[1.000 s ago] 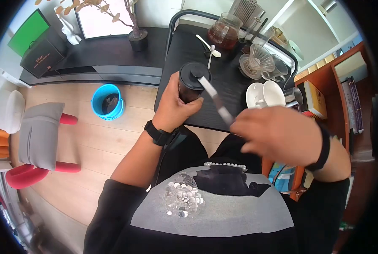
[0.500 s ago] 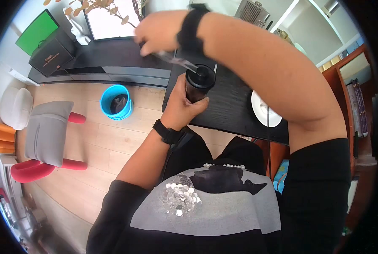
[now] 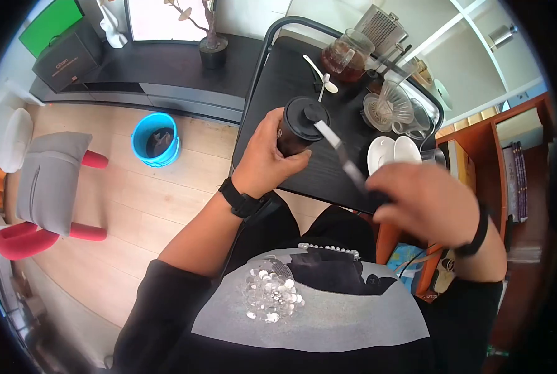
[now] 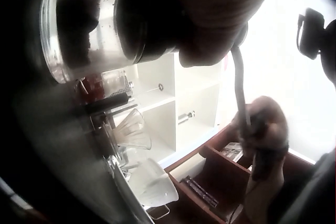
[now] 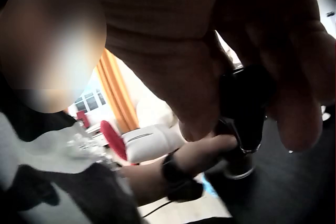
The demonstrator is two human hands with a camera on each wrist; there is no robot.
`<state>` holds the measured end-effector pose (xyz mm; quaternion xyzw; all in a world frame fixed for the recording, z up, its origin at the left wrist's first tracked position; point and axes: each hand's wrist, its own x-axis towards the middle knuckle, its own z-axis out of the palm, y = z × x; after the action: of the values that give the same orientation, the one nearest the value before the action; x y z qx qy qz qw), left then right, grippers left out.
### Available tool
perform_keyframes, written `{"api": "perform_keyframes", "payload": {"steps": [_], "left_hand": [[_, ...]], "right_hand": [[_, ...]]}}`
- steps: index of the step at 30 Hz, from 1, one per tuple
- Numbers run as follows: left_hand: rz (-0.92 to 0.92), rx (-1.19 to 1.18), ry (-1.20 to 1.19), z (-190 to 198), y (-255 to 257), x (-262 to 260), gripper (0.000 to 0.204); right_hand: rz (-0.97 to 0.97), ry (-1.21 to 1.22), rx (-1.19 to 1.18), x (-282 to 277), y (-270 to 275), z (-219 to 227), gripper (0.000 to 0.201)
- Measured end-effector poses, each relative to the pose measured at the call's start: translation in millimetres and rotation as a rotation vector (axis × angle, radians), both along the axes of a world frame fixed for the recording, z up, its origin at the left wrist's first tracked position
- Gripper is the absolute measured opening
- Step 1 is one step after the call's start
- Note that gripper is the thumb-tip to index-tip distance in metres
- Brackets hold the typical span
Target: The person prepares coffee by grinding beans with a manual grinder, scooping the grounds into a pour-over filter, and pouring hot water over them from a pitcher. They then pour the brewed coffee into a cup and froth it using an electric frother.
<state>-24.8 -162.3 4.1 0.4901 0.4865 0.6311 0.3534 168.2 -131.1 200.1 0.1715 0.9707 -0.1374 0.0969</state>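
Observation:
A dark cylindrical grinder with a black lid stands upright over the black table, and my left hand is wrapped round its body. A metal crank arm runs from its lid toward my right hand, whose fingers curl round the dark knob at the far end, seen in the right wrist view. In the left wrist view the grinder's clear lower chamber holds dark matter, and the right hand grips the crank's end.
On the black table are a glass pot of reddish liquid, a white spoon, a ribbed glass dripper and white cups. A blue bucket stands on the floor, left of the table. Shelves rise at the right.
My right hand swung the crank over to the far left, then round to the right near my body. The left hand kept hold of the grinder; the view shifted slightly.

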Motion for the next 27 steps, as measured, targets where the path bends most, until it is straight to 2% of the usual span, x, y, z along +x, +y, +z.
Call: {"api": "perform_keyframes", "payload": {"steps": [2, 4, 6, 7, 8, 9, 10, 11, 12, 13, 14, 15, 16, 17, 18, 19, 20, 21, 22, 23, 24, 25, 26, 27], "left_hand": [[-0.008, 0.040, -0.056, -5.5, 3.6, 1.7, 0.055], [-0.024, 0.083, -0.103, -3.2, 3.9, 2.3, 0.056], [-0.021, 0.040, -0.037, 6.4, -0.7, -0.6, 0.057], [-0.015, 0.037, -0.027, 8.2, -1.8, 0.9, 0.057], [0.073, 0.008, 0.048, 10.3, -2.1, 4.4, 0.056], [0.162, -0.019, 0.123, 11.7, -3.4, 5.1, 0.055], [0.168, -0.022, 0.132, 6.5, -4.0, 2.6, 0.055], [0.120, -0.027, 0.150, -5.9, -2.2, 0.0, 0.053], [0.071, -0.031, 0.166, -18.2, 0.9, -2.8, 0.051], [0.020, -0.035, 0.180, -23.0, 4.0, -5.5, 0.049], [-0.189, -0.165, 0.053, -8.6, 6.7, -9.9, 0.051], [0.014, 0.063, -0.031, -5.0, 4.4, 0.1, 0.055], [0.004, 0.040, -0.027, -5.9, 5.0, 0.2, 0.056], [-0.006, 0.019, -0.025, -7.0, 5.8, -0.5, 0.058], [-0.010, 0.023, -0.029, -6.3, 5.9, -0.6, 0.058], [-0.003, 0.011, -0.026, -5.7, 5.5, -0.1, 0.058], [0.004, -0.002, -0.026, -5.7, 5.6, 0.4, 0.057], [0.003, 0.000, -0.037, -6.3, 5.9, 0.5, 0.057], [0.017, 0.015, -0.019, -7.3, 6.0, 0.4, 0.057], [0.030, 0.030, -0.001, -8.0, 5.4, -0.2, 0.057], [0.028, 0.031, -0.011, -7.4, 4.6, -0.4, 0.057], [0.021, 0.029, -0.011, -5.5, 3.8, -0.4, 0.057], [0.013, 0.026, -0.012, -3.7, 3.1, -0.3, 0.057], [0.009, 0.026, -0.021, -2.2, 2.4, 0.0, 0.057]], "right_hand": [[0.073, 0.035, -0.051, -12.6, -12.8, -2.3, 0.027], [0.318, -0.112, -0.165, -37.5, -18.7, -0.6, 0.025], [0.447, 0.085, -0.162, -64.4, -25.1, -13.8, 0.020], [0.519, 0.143, -0.074, -80.3, -25.4, -19.9, 0.018], [0.590, 0.202, 0.014, -97.5, -23.8, -24.8, 0.017], [0.561, 0.196, -0.041, -115.9, -20.9, -27.8, 0.014], [0.506, 0.244, 0.128, -135.2, -21.6, -34.6, 0.012], [0.498, 0.190, 0.137, -156.9, -13.8, -30.9, 0.013], [0.522, 0.245, 0.206, -174.0, -1.3, -33.5, 0.019], [0.422, 0.067, 0.232, -191.7, 6.6, -22.8, 0.025], [0.387, 0.106, 0.234, -200.6, 21.7, -22.2, 0.028], [0.353, 0.105, 0.223, -206.4, 39.3, -19.2, 0.029], [0.317, 0.140, 0.303, -211.8, 64.9, -29.7, 0.033], [0.287, 0.095, 0.336, -211.4, 88.2, -29.8, 0.036], [0.191, 0.162, 0.387, -200.5, 106.2, -33.1, 0.035], [0.144, 0.051, 0.405, -189.5, 115.8, -27.0, 0.034], [0.105, 0.104, 0.436, -171.8, 133.5, -32.5, 0.030], [-0.060, 0.098, 0.291, -149.3, 123.9, -21.4, 0.027], [-0.166, 0.049, 0.206, -131.5, 140.0, -26.3, 0.023], [-0.194, 0.061, 0.233, -110.5, 139.7, -24.9, 0.022], [-0.326, -0.008, 0.163, -93.4, 118.3, -11.2, 0.022], [-0.089, 0.151, 0.269, -65.1, 126.4, -19.9, 0.026], [-0.101, 0.151, 0.319, -42.9, 116.6, -20.4, 0.026], [-0.184, 0.117, 0.214, -29.9, 96.7, -13.3, 0.026]]}}
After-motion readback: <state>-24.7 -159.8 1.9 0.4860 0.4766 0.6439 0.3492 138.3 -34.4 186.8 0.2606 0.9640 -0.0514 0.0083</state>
